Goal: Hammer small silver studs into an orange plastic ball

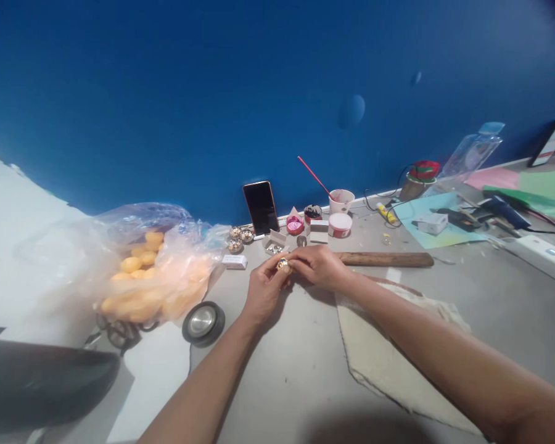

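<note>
My left hand [262, 290] grips a small golden decorated ball [283, 264] between thumb and fingers, just above the grey tabletop. My right hand [318, 265] meets it from the other side, thumb and fingertips pinched together at the ball; anything tiny between them is too small to make out. Right behind the hands sits a small open box [275, 245] of shiny bits. Several similar decorated balls [236, 244] are grouped to the left of that box, with a small white box [234, 262] in front of them.
A plastic bag of yellow-orange balls [141, 262] and a black round container [203, 323] lie left. Behind stand a phone [261, 208], a pink-filled pot [295, 224], a white-lidded tub [340, 225] and a cup [342, 201] with a red stick. Right are a wooden bar [388, 259] and cloth [374, 351].
</note>
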A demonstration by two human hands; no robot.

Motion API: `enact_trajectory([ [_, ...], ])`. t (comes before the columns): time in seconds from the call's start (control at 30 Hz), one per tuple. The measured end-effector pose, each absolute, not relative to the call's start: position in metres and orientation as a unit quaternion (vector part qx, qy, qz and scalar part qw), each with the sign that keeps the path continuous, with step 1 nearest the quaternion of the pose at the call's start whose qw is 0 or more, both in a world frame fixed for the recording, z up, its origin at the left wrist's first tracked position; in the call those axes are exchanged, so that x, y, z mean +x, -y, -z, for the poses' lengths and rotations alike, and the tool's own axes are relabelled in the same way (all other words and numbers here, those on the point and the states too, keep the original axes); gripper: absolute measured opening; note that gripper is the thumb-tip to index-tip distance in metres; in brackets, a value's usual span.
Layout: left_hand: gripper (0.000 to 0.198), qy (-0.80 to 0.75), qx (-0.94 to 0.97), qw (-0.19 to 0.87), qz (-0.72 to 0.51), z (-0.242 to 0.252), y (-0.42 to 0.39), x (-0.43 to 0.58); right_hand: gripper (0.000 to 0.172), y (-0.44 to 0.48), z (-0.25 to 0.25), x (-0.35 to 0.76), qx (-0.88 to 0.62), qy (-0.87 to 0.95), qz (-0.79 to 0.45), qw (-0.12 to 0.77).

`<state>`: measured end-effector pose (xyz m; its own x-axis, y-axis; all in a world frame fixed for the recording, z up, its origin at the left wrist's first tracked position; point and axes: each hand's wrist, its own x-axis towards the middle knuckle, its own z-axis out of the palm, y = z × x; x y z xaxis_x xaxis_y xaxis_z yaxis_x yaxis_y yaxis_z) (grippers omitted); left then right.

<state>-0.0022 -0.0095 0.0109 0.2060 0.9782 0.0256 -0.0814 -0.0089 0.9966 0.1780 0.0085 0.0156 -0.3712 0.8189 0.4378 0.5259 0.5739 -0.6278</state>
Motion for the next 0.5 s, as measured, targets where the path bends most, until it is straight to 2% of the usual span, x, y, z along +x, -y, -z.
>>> enact_trajectory([
  [0.5, 0.047, -0.436, 0.536, 0.543, -0.477, -0.0147, 0.0136, -0.0008, 0.018, -0.0069, -0.0191, 0.1754, -0.431, 0.78, -0.234, 0.388],
])
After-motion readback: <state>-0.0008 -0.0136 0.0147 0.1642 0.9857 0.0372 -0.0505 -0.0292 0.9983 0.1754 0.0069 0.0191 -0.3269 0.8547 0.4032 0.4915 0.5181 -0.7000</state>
